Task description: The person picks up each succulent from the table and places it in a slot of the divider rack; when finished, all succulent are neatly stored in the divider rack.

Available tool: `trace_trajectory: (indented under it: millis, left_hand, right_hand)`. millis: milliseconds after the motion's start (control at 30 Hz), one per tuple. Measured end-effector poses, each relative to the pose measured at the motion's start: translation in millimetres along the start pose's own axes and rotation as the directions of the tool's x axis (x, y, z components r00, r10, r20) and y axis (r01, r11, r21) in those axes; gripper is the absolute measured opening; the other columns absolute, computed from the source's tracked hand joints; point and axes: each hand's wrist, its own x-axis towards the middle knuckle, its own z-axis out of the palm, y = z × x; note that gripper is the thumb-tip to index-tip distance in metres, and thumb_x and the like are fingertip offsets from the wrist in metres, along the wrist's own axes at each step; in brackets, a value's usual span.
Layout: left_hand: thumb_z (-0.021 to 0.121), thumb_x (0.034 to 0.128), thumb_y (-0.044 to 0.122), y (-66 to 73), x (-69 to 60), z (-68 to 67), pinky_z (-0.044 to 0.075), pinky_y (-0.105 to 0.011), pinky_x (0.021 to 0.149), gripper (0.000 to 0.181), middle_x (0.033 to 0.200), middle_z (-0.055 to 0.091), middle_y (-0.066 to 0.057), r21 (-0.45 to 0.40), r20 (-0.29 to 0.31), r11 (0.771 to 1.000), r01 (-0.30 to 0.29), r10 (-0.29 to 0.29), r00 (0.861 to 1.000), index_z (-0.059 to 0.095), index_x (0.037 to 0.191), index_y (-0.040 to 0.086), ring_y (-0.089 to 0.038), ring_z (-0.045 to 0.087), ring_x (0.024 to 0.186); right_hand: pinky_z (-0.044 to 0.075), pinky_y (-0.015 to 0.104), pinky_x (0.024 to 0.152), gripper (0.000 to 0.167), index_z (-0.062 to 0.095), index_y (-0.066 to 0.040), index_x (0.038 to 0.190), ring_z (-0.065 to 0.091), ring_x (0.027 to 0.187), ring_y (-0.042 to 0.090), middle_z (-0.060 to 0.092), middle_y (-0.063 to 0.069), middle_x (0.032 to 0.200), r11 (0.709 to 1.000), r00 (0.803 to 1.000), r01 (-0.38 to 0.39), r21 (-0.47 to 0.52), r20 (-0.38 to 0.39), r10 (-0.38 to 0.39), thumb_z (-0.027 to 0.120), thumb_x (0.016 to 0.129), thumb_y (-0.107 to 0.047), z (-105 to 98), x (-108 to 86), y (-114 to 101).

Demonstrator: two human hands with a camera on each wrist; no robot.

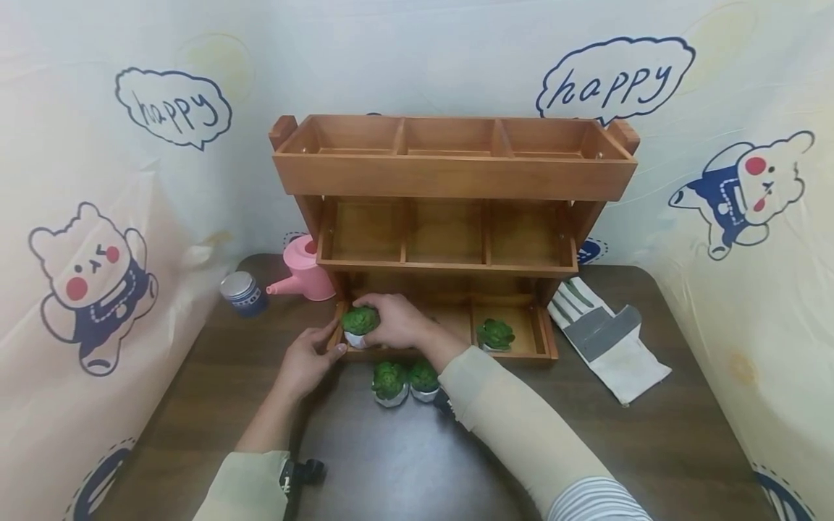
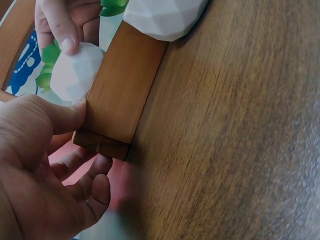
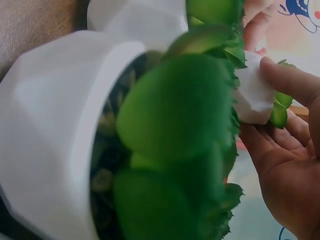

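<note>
My right hand point(image 1: 400, 322) grips a small potted succulent point(image 1: 360, 320) with green leaves at the left compartment of the bottom tier of a wooden three-tier shelf point(image 1: 449, 177). In the right wrist view, thumb and fingers pinch its faceted white pot point(image 3: 254, 92). My left hand point(image 1: 308, 362) holds the front left corner of that tier. In the left wrist view, the thumb lies against the front board point(image 2: 122, 82) and the fingers curl at its end. Another succulent point(image 1: 495, 335) sits in the bottom right compartment. Two more, a left one point(image 1: 389, 380) and a right one point(image 1: 424, 378), stand before the shelf.
A pink watering can point(image 1: 306, 271) stands left of the shelf, beside a blue and white tin point(image 1: 244, 293). On the right, grey and white gloves point(image 1: 606, 340) lie on the dark wooden table point(image 1: 404, 463). A printed cloth hangs behind.
</note>
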Motion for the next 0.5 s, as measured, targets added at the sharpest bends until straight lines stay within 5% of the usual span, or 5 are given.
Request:
trace_trajectory:
  millis: [500]
  left_hand:
    - [0.073,0.0974,0.038,0.2,-1.1,0.9,0.044,-0.065,0.105,0.068,0.141,0.055,-0.014,-0.004,-0.01,1.0,-0.012,0.012,1.0,0.046,0.158,0.024,-0.04,0.053,0.129]
  right_hand:
    - [0.051,0.041,0.103,0.069,0.06,-0.022,0.144,0.06,0.116,0.017,0.063,0.001,0.138,0.998,0.999,-0.03,-0.057,-0.025,0.029,0.089,0.082,-0.023,18,8.7,1]
